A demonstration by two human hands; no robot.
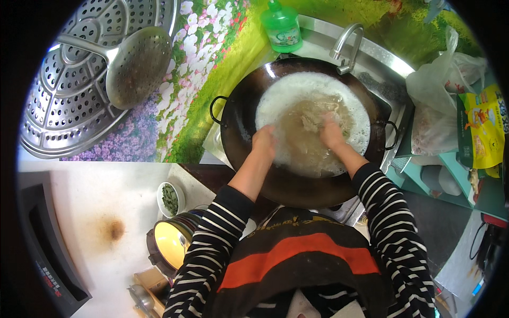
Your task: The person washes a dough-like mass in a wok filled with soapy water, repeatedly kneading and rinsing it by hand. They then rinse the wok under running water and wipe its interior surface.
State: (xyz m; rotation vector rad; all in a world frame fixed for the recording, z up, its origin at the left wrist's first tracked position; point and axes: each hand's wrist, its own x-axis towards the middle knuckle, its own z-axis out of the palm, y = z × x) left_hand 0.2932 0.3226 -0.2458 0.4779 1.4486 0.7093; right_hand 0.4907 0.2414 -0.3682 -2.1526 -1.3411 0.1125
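Note:
A large dark wok (274, 187) with two loop handles sits over the sink, holding cloudy brownish water (294, 147) ringed by white foam (274, 95). My right hand (332, 129) is in the water right of the middle, its fingers against a pale greyish-brown mass (312, 121) that breaks the surface. What this mass is, and whether my fingers grip it, cannot be made out. My left hand (265, 140) is at the left edge of the foam, near the wok's inner wall. Its fingertips are hidden, so their pose is unclear.
Behind the wok are a curved faucet (348, 49) and a green pump bottle (281, 30). A perforated skimmer (139, 67) and steamer racks (75, 99) stand at upper left. Below them is a white bowl of green leaves (171, 199). Plastic bags (433, 91) and a yellow-green packet (483, 127) crowd the right.

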